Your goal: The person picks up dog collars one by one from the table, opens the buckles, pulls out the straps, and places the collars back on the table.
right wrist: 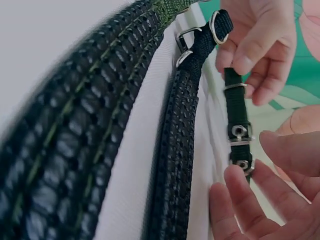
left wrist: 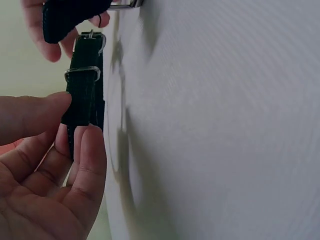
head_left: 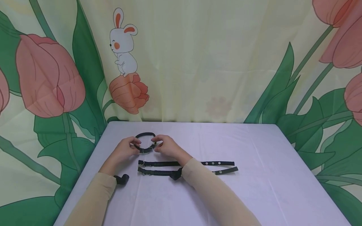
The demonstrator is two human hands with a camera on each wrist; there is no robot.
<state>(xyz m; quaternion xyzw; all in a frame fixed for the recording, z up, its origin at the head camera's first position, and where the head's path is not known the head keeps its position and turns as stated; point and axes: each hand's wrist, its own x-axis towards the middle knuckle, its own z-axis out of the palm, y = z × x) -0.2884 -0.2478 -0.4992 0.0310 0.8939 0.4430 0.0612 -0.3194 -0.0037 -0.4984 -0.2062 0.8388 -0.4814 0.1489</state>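
A black collar [head_left: 145, 150] with metal buckle and eyelets is closed into a ring near the table's back left. My left hand [head_left: 127, 147] pinches the ring's left side; in the left wrist view its thumb [left wrist: 55, 110] lies on the strap [left wrist: 82, 100], fingers behind. At the ring's right side is my right hand [head_left: 169, 147]. In the right wrist view its fingers are spread, fingertips right at the eyelet end of the collar [right wrist: 234, 105], with a gap below the thumb [right wrist: 287, 150]. The collar stands on edge, buckle facing me.
Two more black collars lie unfastened and straight, side by side: one farther back [head_left: 164, 164] and one nearer [head_left: 158, 172]. My right forearm crosses over both. Small black cameras sit on my wrists. A white cloth [head_left: 254, 188] covers the table; a tulip-print curtain [head_left: 192, 62] hangs behind.
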